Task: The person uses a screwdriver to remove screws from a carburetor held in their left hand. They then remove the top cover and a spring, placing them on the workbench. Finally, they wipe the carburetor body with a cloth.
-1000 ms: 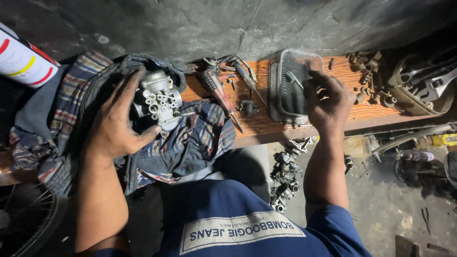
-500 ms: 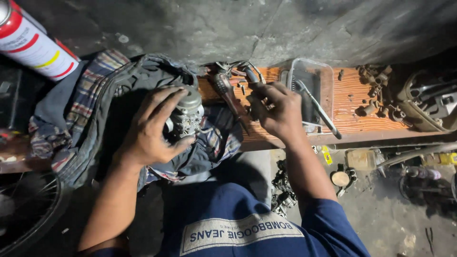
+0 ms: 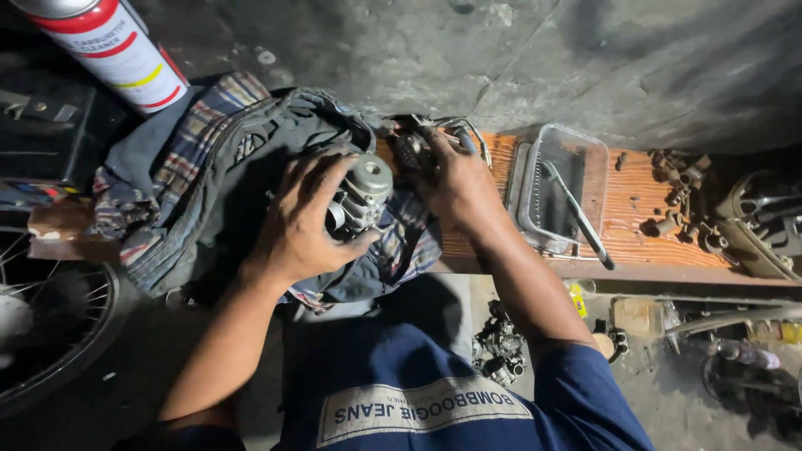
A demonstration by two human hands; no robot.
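Observation:
My left hand (image 3: 302, 219) grips a grey metal carburetor (image 3: 361, 194) that rests on a heap of plaid and denim rags (image 3: 200, 167). My right hand (image 3: 451, 179) lies just right of the carburetor, over a bunch of hand tools (image 3: 418, 134) on the wooden board (image 3: 652, 200). Its fingers are curled over the tools; what they hold is hidden.
A clear plastic tray (image 3: 555, 188) with a long metal tool stands on the board to the right. Small metal parts (image 3: 681, 205) lie further right. A red and white spray can (image 3: 117, 46) is at top left, a spoked wheel (image 3: 50, 326) at bottom left.
My right hand has left the plastic tray and moved left to the tools beside the carburetor. My left hand has kept its hold on the carburetor, which has been turned.

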